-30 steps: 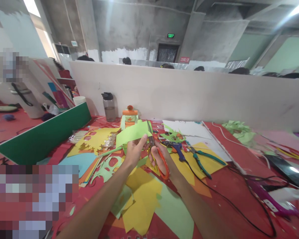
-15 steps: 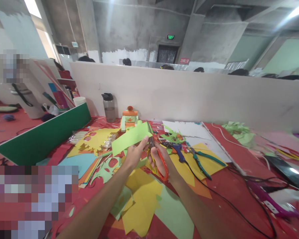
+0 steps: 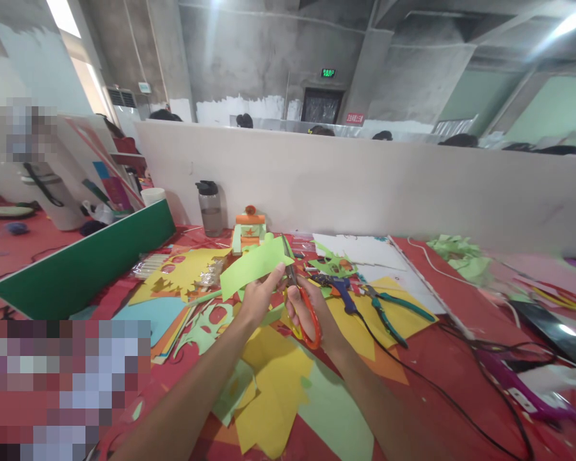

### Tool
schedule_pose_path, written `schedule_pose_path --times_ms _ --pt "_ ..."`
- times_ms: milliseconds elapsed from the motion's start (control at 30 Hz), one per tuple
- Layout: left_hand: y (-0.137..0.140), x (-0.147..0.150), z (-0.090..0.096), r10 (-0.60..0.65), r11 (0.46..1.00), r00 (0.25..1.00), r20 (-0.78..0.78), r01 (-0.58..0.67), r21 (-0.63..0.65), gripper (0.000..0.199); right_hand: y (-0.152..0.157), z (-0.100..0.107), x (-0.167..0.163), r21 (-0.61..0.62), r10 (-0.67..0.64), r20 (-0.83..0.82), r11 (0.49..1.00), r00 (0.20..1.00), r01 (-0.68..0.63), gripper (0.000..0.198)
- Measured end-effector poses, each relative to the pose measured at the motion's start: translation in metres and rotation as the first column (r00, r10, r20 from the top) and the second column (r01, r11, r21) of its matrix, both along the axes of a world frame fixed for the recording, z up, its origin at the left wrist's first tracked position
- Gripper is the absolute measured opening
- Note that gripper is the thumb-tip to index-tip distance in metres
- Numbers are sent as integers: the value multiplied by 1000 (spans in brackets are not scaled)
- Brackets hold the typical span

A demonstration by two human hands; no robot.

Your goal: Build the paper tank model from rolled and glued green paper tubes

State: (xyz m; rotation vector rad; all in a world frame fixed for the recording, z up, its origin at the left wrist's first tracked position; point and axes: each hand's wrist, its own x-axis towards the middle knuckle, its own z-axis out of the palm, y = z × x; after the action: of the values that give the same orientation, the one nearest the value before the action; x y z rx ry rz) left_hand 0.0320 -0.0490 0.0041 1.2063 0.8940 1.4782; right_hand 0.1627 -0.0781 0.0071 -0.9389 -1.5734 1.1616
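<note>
A strip of light green paper (image 3: 252, 267) is pinched in my left hand (image 3: 260, 298), its long end reaching left. My right hand (image 3: 312, 307) is closed round the handles of a pair of scissors (image 3: 312, 330), orange and yellow. The dark blades point up and away, along the strip's right end; whether they are fully closed I cannot tell. Just beyond the paper stands a small green and orange paper model (image 3: 249, 229) with a star on its front. Yellow paper sheets (image 3: 271, 390) and a pale green sheet (image 3: 336, 403) lie below my hands.
To the right are a blue glue gun (image 3: 344, 294) with a black cord and teal-handled pliers (image 3: 393, 314). A water bottle (image 3: 210, 211) stands by the white partition (image 3: 317, 186). On the left leans a green board (image 3: 91, 262). A phone (image 3: 557, 330) lies far right.
The green strip's left end has shifted slightly to the right. My right hand's fingers and the scissor handles have moved a little closer together.
</note>
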Motion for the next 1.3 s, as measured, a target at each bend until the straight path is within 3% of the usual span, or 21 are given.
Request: schedule_pose_path --times_ms 233,467,667,867,1067,1200,1300 --pt "6 -1 -2 -37 997 998 54 33 69 44 0 8 5 -21 32 47 999 998 -31 50" --pt "11 -3 3 68 993 995 74 -74 89 39 8 6 14 3 58 99 998 993 -58 47" --pt "15 -10 7 148 981 988 52 -153 117 33 7 16 22 -15 69 179 998 981 -67 47" --pt "16 -20 33 87 961 995 44 -95 260 34 12 17 35 16 79 193 996 978 -83 49" --pt "33 -35 64 101 916 989 -113 -48 399 26 15 25 40 39 66 239 996 969 -77 53" --pt "39 -37 65 159 891 975 -154 -74 448 28 18 40 42 66 45 312 995 949 -68 43" --pt "39 -35 55 172 905 968 -181 -83 418 27 21 48 46 82 81 382 989 921 -121 37"
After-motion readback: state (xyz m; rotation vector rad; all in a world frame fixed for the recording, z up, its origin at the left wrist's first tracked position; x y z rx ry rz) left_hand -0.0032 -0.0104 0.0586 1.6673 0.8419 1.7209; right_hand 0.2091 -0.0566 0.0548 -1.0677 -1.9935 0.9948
